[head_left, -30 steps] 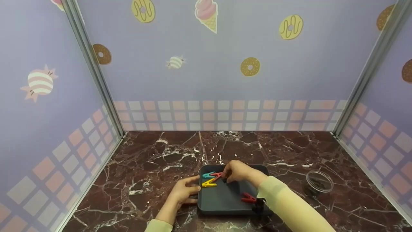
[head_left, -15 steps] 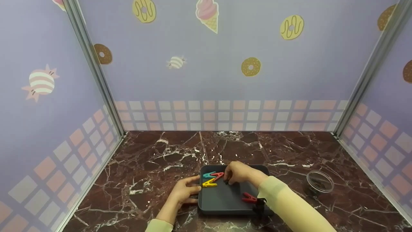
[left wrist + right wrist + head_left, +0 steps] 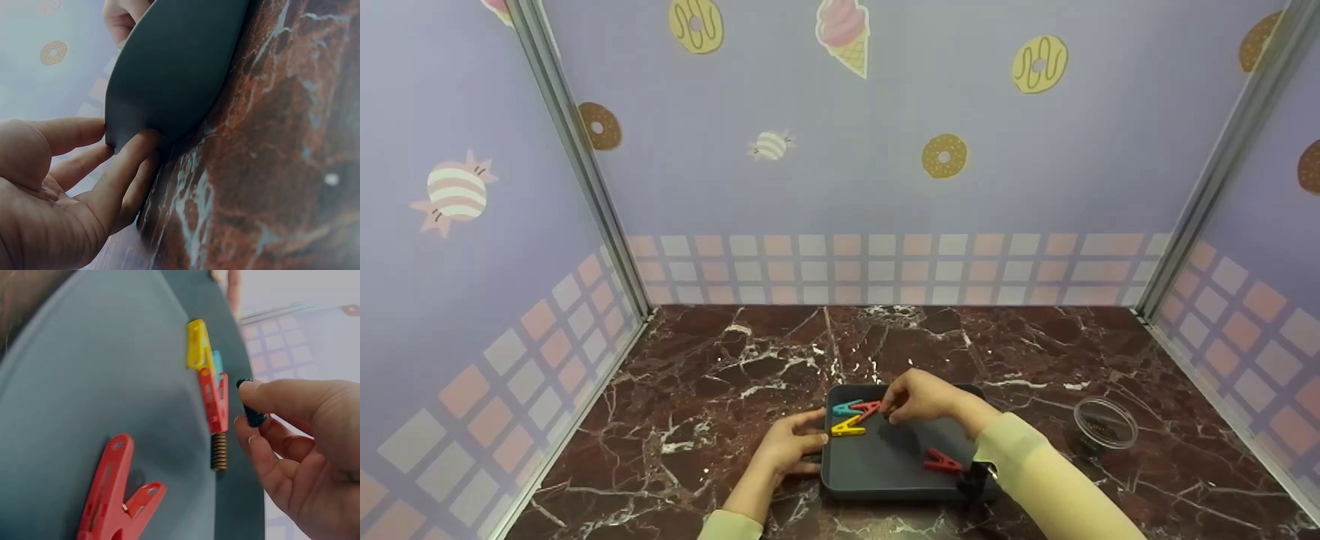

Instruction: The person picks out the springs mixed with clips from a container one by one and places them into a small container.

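A dark grey tray (image 3: 870, 469) lies on the marbled table. My left hand (image 3: 787, 448) rests against its left side, fingers extended and fingertips on the outer wall (image 3: 169, 67). Over the tray's far part, my right hand (image 3: 924, 397) pinches a small dark cylindrical piece (image 3: 252, 405) between thumb and fingers. Below it in the tray sit a coppery coil spring (image 3: 219, 451) and a red clothespin (image 3: 214, 400). Next to that are a yellow clothespin (image 3: 847, 427) and a teal clothespin (image 3: 847, 408). Another red clothespin (image 3: 943, 460) lies nearer the right front.
To the right of the tray stands a round clear plastic tub (image 3: 1104, 424) with small dark things inside. Patterned panels (image 3: 885, 187) enclose the table at the back and both sides.
My right hand, low over the tray floor half a second ago, has risen slightly, and its sleeve has shifted right. The left hand and the clothespins keep their places.
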Action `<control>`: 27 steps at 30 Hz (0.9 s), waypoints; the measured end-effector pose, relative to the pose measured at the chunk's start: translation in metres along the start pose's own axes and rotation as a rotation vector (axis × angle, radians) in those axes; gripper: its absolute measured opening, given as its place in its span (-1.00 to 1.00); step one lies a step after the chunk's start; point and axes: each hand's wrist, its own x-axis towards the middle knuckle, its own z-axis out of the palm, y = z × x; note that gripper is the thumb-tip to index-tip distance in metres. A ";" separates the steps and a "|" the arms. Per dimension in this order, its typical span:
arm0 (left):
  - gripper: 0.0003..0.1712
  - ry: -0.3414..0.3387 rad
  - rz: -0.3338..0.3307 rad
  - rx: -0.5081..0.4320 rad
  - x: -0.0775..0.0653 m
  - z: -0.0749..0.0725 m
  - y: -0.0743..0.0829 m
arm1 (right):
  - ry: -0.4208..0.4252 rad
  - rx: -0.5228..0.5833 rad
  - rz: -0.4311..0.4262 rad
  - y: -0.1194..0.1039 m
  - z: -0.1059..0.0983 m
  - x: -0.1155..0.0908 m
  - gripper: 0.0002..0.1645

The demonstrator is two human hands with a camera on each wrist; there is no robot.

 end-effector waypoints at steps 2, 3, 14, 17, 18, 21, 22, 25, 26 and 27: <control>-0.30 0.000 0.003 -0.002 0.000 0.000 0.000 | 0.008 0.027 -0.015 -0.001 -0.002 -0.004 -0.83; -0.30 0.001 0.003 -0.003 0.000 0.000 0.000 | 0.013 0.037 -0.022 -0.002 -0.004 -0.006 -0.82; -0.32 -0.013 0.004 0.012 0.000 -0.001 0.000 | 0.102 0.174 -0.012 0.000 -0.012 -0.030 -0.78; -0.32 -0.015 0.002 0.007 0.000 -0.001 0.000 | 0.134 0.187 -0.014 0.003 -0.013 -0.038 -0.78; -0.32 -0.016 0.002 0.005 0.000 -0.001 0.000 | 0.143 0.194 -0.016 0.004 -0.014 -0.040 -0.78; -0.31 -0.018 0.001 -0.006 0.000 0.000 0.000 | 0.167 0.235 -0.016 0.007 -0.015 -0.049 -0.77; -0.31 -0.018 0.001 -0.008 0.000 0.000 0.000 | 0.175 0.247 -0.022 0.008 -0.016 -0.051 -0.76; -0.31 -0.017 0.002 -0.011 -0.001 0.000 0.000 | 0.204 0.270 -0.034 0.012 -0.018 -0.060 -0.74; -0.31 -0.016 0.003 -0.011 -0.001 0.000 0.000 | 0.211 0.281 -0.032 0.014 -0.019 -0.063 -0.73; -0.31 -0.015 0.002 -0.010 -0.001 0.000 0.000 | 0.220 0.284 -0.029 0.016 -0.020 -0.066 -0.73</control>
